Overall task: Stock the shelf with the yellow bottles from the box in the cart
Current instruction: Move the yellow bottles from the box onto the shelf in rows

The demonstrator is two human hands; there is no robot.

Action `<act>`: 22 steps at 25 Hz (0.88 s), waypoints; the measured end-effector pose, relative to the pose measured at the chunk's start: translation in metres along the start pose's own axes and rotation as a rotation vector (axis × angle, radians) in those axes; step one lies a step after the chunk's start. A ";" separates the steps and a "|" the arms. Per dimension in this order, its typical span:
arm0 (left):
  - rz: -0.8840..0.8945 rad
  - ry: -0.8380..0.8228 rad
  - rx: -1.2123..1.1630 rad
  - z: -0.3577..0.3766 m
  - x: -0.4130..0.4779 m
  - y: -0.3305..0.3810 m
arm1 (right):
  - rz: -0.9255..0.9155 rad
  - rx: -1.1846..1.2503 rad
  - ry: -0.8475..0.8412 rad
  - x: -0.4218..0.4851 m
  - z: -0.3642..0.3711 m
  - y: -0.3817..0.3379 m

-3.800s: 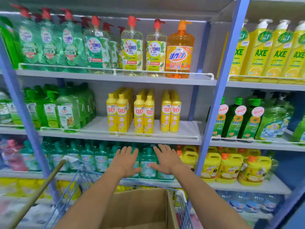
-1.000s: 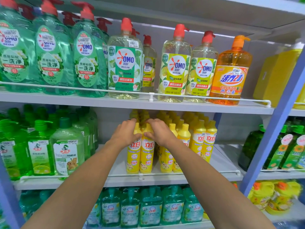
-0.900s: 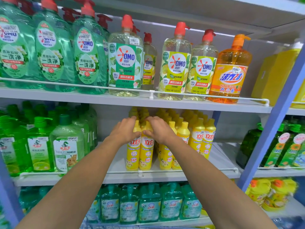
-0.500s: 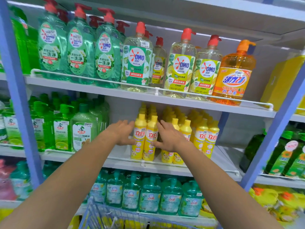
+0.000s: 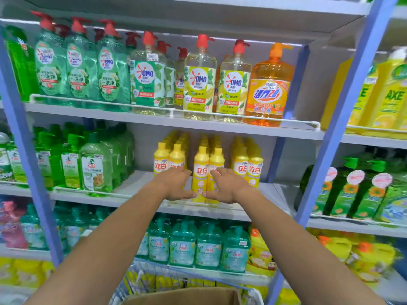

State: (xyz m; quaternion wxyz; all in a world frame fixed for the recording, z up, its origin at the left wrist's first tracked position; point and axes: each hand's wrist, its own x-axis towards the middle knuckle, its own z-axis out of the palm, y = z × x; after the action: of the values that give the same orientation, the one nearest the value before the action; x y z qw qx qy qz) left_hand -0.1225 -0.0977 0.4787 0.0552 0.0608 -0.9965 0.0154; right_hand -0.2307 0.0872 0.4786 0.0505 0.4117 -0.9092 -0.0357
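Slim yellow bottles (image 5: 200, 170) with red labels stand in three double rows on the middle shelf (image 5: 136, 190). My left hand (image 5: 176, 183) and my right hand (image 5: 224, 186) hover in front of the middle pair, fingers spread, holding nothing. The hands flank the lower part of that pair, and I cannot tell if they touch it. The brown cardboard box (image 5: 187, 297) shows at the bottom edge, inside the blue wire cart (image 5: 154, 274). Its contents are hidden.
Large pump bottles (image 5: 198, 78) fill the shelf above, behind a white rail. Green bottles (image 5: 94, 170) stand left of the yellow rows. Teal bottles (image 5: 207, 247) sit on the shelf below. A blue upright (image 5: 343, 119) divides off the right bay with its yellow and green bottles.
My hands have let go of the front yellow bottles and dropped from their caps to in front of their lower bodies. The view has pulled back, and the cart and box are in sight again.
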 end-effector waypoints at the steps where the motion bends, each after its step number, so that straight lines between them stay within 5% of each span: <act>1: 0.008 0.014 0.004 -0.006 0.006 0.006 | 0.012 0.009 0.013 -0.001 -0.006 0.009; 14: 0.021 0.056 -0.009 -0.033 0.117 0.004 | 0.091 0.019 0.092 0.073 -0.042 0.049; 22: -0.035 0.161 -0.162 -0.012 0.149 -0.005 | 0.152 0.288 0.263 0.107 -0.025 0.057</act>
State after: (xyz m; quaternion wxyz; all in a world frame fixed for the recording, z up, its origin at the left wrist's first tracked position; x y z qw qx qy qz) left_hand -0.2677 -0.1198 0.5072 0.1401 0.0719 -0.9856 -0.0613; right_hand -0.3397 0.0437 0.5161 0.1119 0.3459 -0.9190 0.1525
